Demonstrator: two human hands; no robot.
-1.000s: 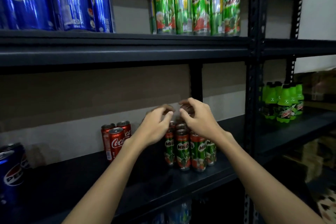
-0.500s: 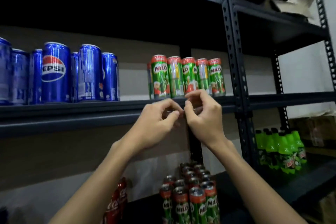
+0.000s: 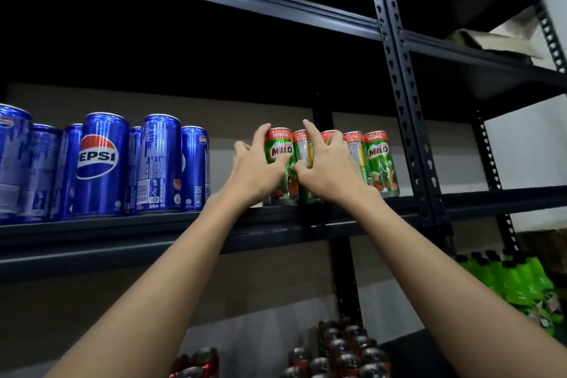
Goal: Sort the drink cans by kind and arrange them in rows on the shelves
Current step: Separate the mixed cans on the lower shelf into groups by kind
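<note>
The Milo cans stand upright in a row on the middle shelf, right of the Pepsi cans. My left hand curls round the leftmost can; my right hand curls round the next one. Both hands are equally near, directly in front of the row.

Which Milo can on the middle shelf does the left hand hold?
The leftmost Milo can, logo facing out; the left hand curls around it. The others stand further right.
</note>
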